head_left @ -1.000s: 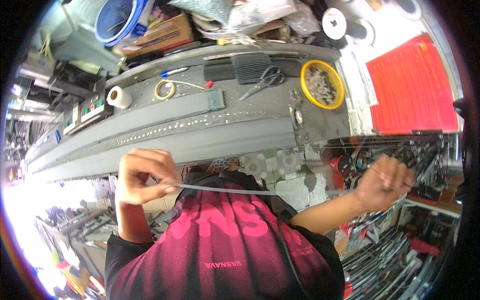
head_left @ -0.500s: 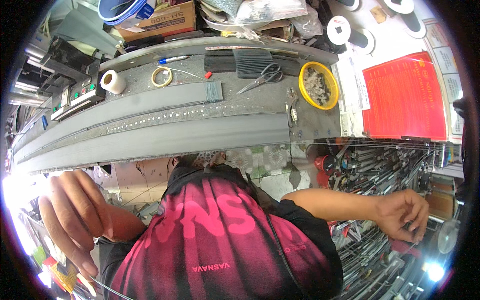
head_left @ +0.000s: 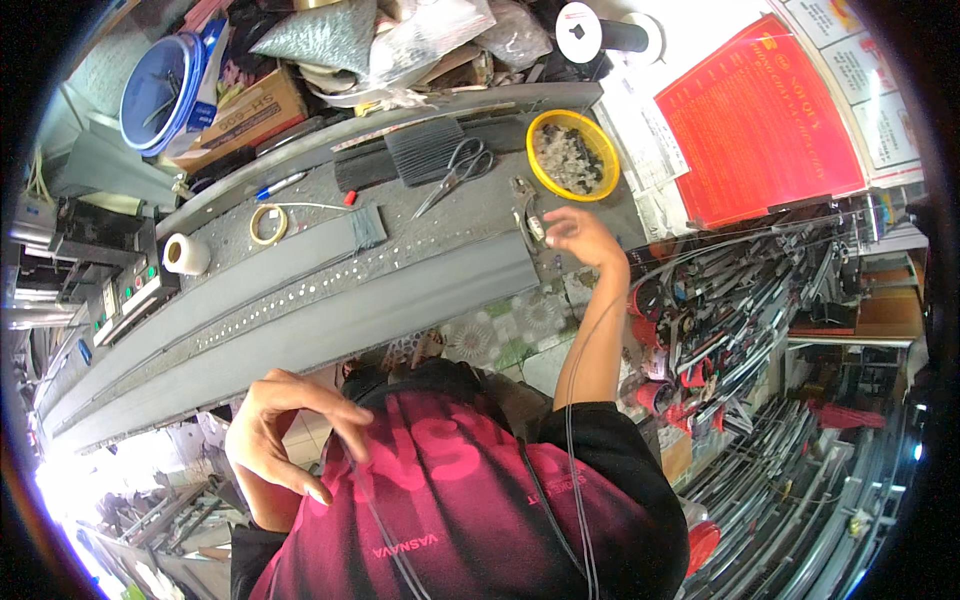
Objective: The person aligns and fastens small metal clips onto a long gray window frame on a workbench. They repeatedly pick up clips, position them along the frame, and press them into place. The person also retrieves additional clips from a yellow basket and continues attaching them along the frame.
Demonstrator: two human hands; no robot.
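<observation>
A cluttered workshop surrounds a long grey table (head_left: pixel 300 320) that runs slantwise across the view, with racks of metal rods to its right and boxes and bags heaped behind it. A thin dark wire (head_left: pixel 575 440) hangs in a loop across the person's red shirt, one strand falling from the right hand (head_left: pixel 585 235) and another running down from the left hand (head_left: pixel 285 430). Half a second ago the right hand was low and far out by the rod racks; now it has swung up to the right end of the table, just below the yellow bowl (head_left: pixel 573 155), fingers loosely curled around the wire near a small metal fitting (head_left: pixel 530 215). The left hand has come in from the far left to chest height, fingers half spread with the wire passing between them. That suggests the wire's end is being brought to the fitting. On the table: one yellow bowl of small bits, one pair of scissors (head_left: pixel 455 172) left of the bowl, one roll of white tape (head_left: pixel 185 253) well to the left, one small yellow ring (head_left: pixel 267 224), one blue pen (head_left: pixel 280 184).
</observation>
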